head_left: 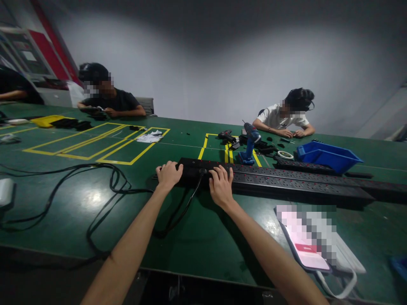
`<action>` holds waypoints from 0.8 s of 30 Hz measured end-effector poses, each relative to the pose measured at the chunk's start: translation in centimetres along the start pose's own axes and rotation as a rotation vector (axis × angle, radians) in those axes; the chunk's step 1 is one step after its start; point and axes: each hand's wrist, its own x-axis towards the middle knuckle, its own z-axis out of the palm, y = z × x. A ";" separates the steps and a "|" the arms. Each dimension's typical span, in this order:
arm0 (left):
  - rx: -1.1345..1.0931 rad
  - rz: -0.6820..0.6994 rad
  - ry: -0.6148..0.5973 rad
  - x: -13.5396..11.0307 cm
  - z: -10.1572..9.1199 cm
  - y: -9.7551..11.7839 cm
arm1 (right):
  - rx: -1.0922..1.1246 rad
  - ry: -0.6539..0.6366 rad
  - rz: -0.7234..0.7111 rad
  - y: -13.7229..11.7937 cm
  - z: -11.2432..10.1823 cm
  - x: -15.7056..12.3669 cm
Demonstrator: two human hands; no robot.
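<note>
The power strip (286,182) runs across the table (203,241) from the middle out to the right. Both hands are on its left end: left hand (168,174) at the tip, right hand (221,186) just beside it. Between them a cable (114,182) comes toward the near edge and loops off left. Behind the strip stands a drill (249,144), with a bin (327,156) to its right. A phone (307,237) lies near the front edge, right of the right arm.

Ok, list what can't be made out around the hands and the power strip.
Head view:
- End of the power strip: covered by the left hand and right hand.
- Screen of the phone: blurred.
- Inside of the blue bin: hidden by its near wall.
</note>
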 end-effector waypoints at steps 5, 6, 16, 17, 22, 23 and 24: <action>0.077 0.018 -0.067 0.9 0.1 -0.1 | -0.203 -0.061 0.094 4.5 -2.4 -4.0; 0.089 0.021 -0.088 1.1 0.1 -0.1 | -0.227 -0.059 0.136 5.2 -2.7 -4.3; 0.098 -0.059 -0.074 1.3 0.8 0.8 | -0.254 -0.101 0.261 5.4 -3.5 -4.5; 0.094 -0.055 -0.074 1.2 0.7 0.8 | -0.247 -0.103 0.265 5.4 -3.6 -4.5; 0.067 -0.070 -0.066 1.1 0.4 1.0 | -0.239 -0.095 0.264 5.6 -3.7 -4.6; 0.063 -0.075 -0.065 1.1 0.3 1.0 | -0.242 -0.091 0.262 5.6 -3.6 -4.6; 0.061 -0.078 -0.065 1.0 0.3 1.1 | -0.245 -0.086 0.261 5.6 -3.6 -4.6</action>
